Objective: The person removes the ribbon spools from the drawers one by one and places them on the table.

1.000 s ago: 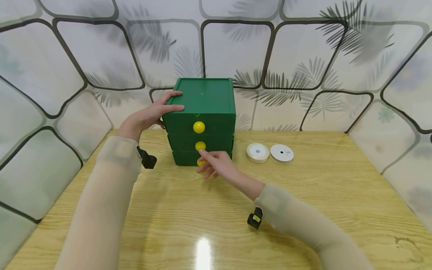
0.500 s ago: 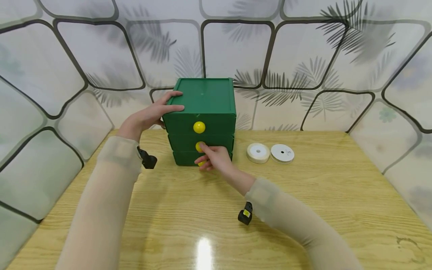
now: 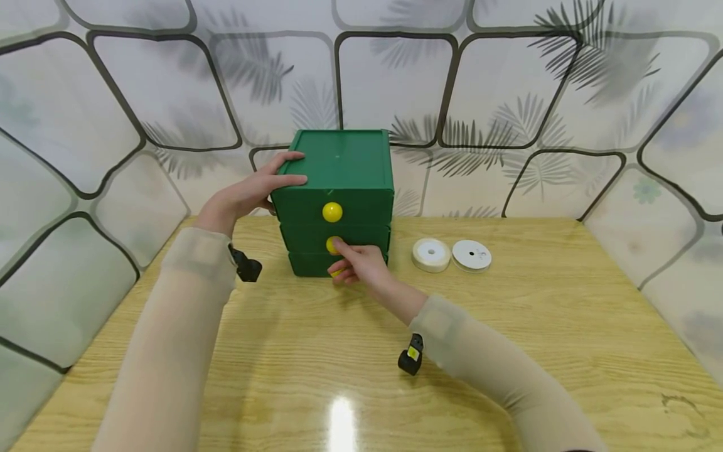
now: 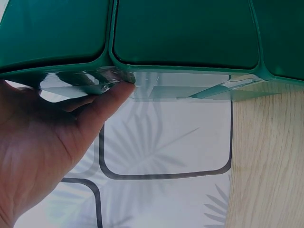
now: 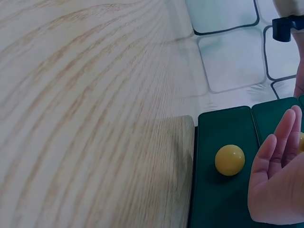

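A green three-drawer cabinet stands on the table with its drawers closed, each with a round yellow knob. My left hand rests over its upper left edge. Two digits lie straight on the top, and in the left wrist view a fingertip touches the cabinet. At the front, my right hand pinches the middle knob, thumb on its near right side. Its other fingers extend past the knob in the right wrist view and partly cover the bottom knob in the head view. The top knob is untouched.
Two white spools, a thicker one and a flatter one, lie side by side right of the cabinet. The wooden table meets a patterned wall covering at the back and sides.
Over the first half second my right hand moved slightly up and left, and its thumb came onto the middle knob. Since then it has stayed there. My left hand and the cabinet have not moved.
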Motion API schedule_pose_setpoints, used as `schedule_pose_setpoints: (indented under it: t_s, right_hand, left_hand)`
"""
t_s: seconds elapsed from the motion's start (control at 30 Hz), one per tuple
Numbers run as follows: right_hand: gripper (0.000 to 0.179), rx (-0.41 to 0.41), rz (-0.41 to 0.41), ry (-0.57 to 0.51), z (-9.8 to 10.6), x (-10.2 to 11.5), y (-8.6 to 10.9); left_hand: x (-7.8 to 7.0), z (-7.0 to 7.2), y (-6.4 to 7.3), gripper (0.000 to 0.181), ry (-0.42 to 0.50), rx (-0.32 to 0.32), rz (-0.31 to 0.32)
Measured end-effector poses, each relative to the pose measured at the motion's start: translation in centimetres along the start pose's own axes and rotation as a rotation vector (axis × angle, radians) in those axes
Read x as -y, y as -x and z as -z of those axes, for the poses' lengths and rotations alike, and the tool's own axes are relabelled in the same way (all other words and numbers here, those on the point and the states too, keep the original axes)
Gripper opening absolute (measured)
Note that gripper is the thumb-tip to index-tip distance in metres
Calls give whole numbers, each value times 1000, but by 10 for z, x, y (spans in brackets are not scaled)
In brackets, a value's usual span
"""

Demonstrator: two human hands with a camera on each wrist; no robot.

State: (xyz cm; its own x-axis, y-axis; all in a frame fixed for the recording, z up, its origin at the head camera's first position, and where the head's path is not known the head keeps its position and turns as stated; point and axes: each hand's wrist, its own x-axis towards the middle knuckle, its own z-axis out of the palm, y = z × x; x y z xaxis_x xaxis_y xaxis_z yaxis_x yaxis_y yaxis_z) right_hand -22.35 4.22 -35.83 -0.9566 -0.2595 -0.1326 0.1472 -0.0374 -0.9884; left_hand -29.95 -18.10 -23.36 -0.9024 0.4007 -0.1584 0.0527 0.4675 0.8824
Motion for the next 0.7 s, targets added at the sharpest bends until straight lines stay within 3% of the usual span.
schedule_pose_setpoints:
  t_s: [0.17,0.7]
  right_hand:
    - [49,16,-20,-28,1,0,1]
    - [51,24,-69,43,-3,-5,28]
  left_hand:
    - [0,0,0,73,-8,0,-3]
    - [-1,-1,1,74,-5,-2,2]
